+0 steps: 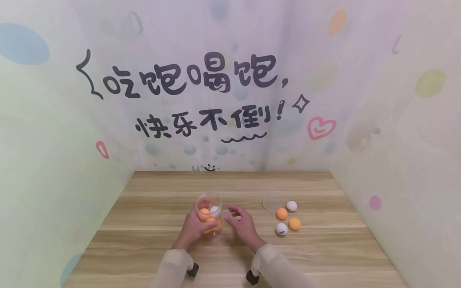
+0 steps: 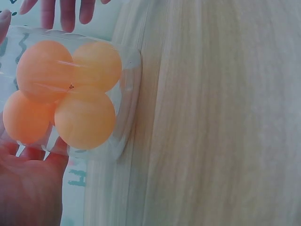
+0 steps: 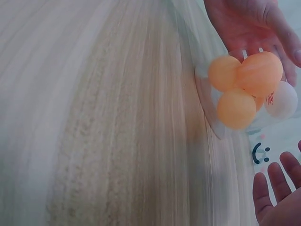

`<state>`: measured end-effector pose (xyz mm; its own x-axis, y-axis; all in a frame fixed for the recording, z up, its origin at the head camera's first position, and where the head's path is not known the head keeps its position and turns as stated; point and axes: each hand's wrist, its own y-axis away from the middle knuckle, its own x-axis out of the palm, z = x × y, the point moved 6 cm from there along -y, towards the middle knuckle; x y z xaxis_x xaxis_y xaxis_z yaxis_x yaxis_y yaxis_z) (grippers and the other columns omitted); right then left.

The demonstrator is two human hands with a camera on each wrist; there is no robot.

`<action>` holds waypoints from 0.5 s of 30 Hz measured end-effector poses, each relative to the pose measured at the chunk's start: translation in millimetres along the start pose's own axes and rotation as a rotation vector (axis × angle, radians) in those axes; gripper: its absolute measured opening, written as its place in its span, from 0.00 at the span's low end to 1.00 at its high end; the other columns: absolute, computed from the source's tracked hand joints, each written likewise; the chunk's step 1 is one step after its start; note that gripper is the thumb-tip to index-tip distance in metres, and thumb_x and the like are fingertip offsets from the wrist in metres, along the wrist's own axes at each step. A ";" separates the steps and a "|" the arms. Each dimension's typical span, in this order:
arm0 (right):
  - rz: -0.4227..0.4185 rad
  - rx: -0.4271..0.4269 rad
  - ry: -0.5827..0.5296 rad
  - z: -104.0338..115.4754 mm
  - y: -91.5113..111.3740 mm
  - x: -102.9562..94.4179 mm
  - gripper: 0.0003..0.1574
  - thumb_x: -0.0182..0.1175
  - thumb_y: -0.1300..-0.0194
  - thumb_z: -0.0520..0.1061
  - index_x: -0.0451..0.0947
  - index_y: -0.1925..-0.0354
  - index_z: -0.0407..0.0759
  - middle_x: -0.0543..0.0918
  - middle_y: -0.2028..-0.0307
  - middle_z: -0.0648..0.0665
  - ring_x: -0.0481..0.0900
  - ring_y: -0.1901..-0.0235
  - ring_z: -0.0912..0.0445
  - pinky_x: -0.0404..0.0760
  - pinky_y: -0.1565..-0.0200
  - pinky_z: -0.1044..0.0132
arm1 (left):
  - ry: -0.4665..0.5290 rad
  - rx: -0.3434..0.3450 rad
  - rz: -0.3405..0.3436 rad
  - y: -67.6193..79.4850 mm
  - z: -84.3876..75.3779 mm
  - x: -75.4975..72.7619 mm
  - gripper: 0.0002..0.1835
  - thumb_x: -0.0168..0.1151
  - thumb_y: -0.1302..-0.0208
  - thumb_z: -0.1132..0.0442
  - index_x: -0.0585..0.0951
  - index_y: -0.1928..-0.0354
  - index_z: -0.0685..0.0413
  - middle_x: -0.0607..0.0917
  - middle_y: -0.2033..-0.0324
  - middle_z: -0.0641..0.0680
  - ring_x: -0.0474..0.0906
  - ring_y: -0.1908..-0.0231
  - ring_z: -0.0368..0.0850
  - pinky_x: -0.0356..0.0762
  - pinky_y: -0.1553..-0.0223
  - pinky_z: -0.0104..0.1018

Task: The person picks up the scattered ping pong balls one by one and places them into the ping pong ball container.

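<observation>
A clear plastic jar (image 1: 220, 217) holds several orange ping-pong balls (image 2: 84, 117) and a white ping-pong ball (image 3: 281, 100). My left hand (image 1: 192, 229) grips it from the left side, thumb across the near face and fingers behind. In the left wrist view, the jar's base lies close to the wooden tabletop; whether it touches cannot be told. Just right of the jar, my right hand (image 1: 245, 229) holds nothing, its fingers spread and slightly bent. A gap between that hand (image 3: 282, 202) and the jar shows in the right wrist view.
On the wooden table (image 1: 324, 256), right of my hands, lie two orange balls (image 1: 282, 213) and two white balls (image 1: 291, 206). Behind them is a clear round lid (image 1: 272, 203). Printed curtain walls (image 1: 230, 156) bound the table at the back and sides.
</observation>
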<state>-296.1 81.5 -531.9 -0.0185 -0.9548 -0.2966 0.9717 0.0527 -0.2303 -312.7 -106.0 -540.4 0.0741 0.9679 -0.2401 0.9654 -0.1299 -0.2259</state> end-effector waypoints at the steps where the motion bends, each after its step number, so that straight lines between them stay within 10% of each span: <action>1: -0.001 -0.001 0.005 -0.3 0.3 -0.3 0.24 0.67 0.38 0.49 0.78 0.46 0.41 0.79 0.49 0.34 0.76 0.51 0.40 0.78 0.55 0.54 | -0.001 0.002 0.000 -0.2 0.2 0.0 0.48 0.80 0.57 0.68 0.65 0.32 0.56 0.73 0.37 0.62 0.72 0.41 0.58 0.73 0.43 0.48; 15: -0.098 -0.085 0.240 -4.1 6.1 -9.3 0.29 0.70 0.42 0.46 0.77 0.45 0.34 0.79 0.49 0.36 0.74 0.50 0.40 0.74 0.49 0.43 | -0.013 -0.015 0.004 -0.2 1.9 -0.3 0.49 0.81 0.57 0.65 0.65 0.32 0.54 0.74 0.38 0.57 0.72 0.40 0.57 0.72 0.42 0.47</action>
<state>-291.0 92.0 -534.4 -0.1764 -0.8606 -0.4778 0.9393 -0.0021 -0.3430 -313.3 -106.7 -542.0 0.0743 0.9645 -0.2534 0.9687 -0.1302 -0.2112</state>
